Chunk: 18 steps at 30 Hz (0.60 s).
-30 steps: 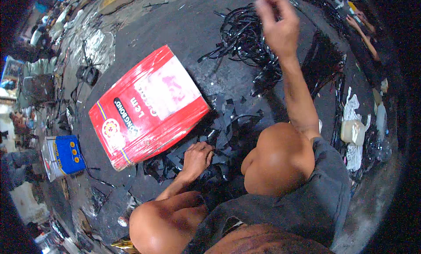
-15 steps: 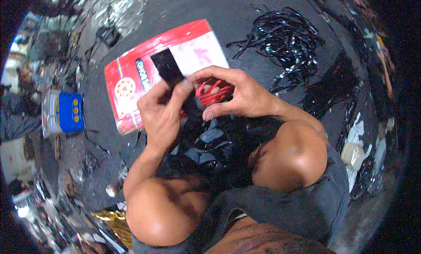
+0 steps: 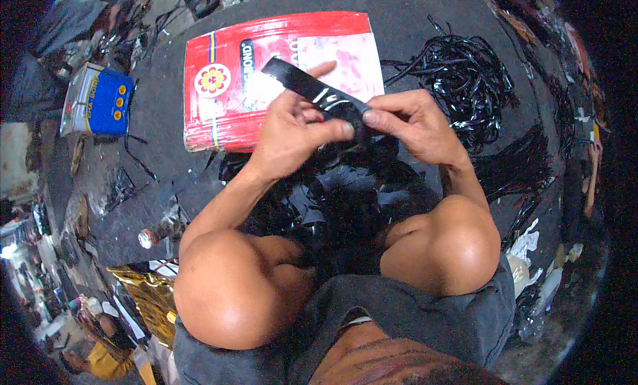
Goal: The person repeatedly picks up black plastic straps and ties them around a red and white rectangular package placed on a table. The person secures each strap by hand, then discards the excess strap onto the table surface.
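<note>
A glossy black plastic strip (image 3: 312, 86) slants in front of me, its free end up and to the left. My left hand (image 3: 289, 136) is closed round its middle, the thumb pressed on dark material and one fingertip showing beyond the strip. With thumb and fingers, my right hand (image 3: 419, 129) pinches the strip's right-hand end. A bit of red shows among the left fingers, too small to name. Below both hands, dark shiny pieces (image 3: 332, 192) are heaped between my knees. Right behind the strip lies a large red and white tin (image 3: 229, 46).
A tangle of black shiny strips (image 3: 472, 86) lies at the far right, with more dark strands (image 3: 505, 159) nearer. A blue and white tin (image 3: 109, 99) stands at the left. Gold foil (image 3: 146, 292) and a bottle-like thing (image 3: 156, 233) lie at the lower left.
The red banded bundle seen in my right hand is out of sight. That hand has moved right and now pinches the black strip, which has turned flatter. The view has shifted.
</note>
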Each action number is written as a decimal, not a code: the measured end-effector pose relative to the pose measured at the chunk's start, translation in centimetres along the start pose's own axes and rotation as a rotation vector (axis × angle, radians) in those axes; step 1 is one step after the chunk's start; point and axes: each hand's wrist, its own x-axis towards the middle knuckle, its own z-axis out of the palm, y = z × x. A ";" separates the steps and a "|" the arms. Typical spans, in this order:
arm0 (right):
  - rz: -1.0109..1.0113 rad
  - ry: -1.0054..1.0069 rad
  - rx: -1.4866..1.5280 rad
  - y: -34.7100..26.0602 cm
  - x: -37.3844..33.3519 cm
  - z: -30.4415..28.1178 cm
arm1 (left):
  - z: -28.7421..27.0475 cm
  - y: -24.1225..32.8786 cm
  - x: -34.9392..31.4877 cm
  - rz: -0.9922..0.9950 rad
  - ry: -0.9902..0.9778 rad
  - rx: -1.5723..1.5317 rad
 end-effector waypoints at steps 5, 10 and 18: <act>-0.247 0.289 -0.356 -1.0 -0.4 1.1 | 2.1 -2.0 -0.1 0.026 0.001 -0.037; -0.344 0.385 -0.325 -1.1 -0.8 0.9 | 1.7 -1.9 0.0 -0.039 -0.096 -0.230; -0.566 0.863 0.827 -3.7 -5.6 -14.6 | -1.2 -10.7 -5.5 -0.266 -1.039 1.076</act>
